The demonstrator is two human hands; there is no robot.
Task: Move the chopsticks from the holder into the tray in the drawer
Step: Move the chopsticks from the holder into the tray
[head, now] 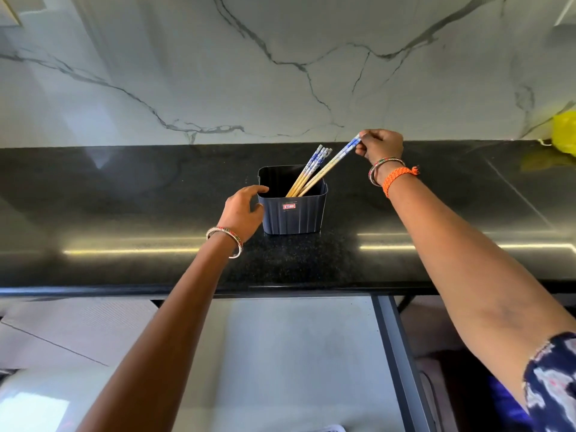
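A dark blue ribbed plastic holder (294,213) stands on the black counter. Several wooden chopsticks with blue-and-white patterned tops (307,173) lean inside it toward the right. My right hand (381,146) pinches the patterned top ends of a pair of chopsticks (330,165) that slant up to the right, their tips still inside the holder. My left hand (243,212) grips the holder's left rim and side. The drawer's tray cannot be made out in this view.
The glossy black countertop (124,213) runs under a white marble-look backsplash (280,73). A yellow plastic bag (564,132) lies at the far right of the counter. Below the counter edge are pale surfaces and a dark vertical frame (396,353).
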